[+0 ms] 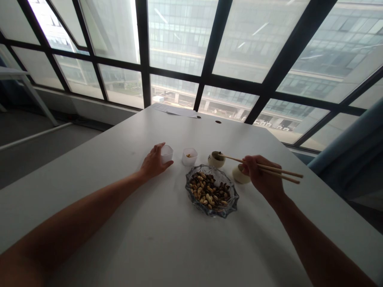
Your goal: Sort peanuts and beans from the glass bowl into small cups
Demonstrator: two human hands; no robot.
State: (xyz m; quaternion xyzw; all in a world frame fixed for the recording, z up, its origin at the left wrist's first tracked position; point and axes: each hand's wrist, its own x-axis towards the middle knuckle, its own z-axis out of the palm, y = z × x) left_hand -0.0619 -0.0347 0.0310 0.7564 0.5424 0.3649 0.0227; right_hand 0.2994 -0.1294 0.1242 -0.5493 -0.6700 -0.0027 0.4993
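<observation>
My left hand (154,161) is wrapped round the side of a small white plastic cup (166,154) on the table. A second white cup (189,158) beside it has a few light pieces inside. In my right hand (265,175) is a pair of wooden chopsticks (279,172), whose tips reach the opening of a cream-coloured pot (216,160); a dark piece shows at the tips. Another cream pot (240,175) sits partly behind my right fingers. In front of the cups, a glass bowl (233,201) holds peanuts, pistachios and dark seeds.
The white table (143,235) extends towards large windows, with papers (175,111) and round holes near its far edge. A blue curtain (350,153) hangs at the right, and another table (36,93) stands at the left.
</observation>
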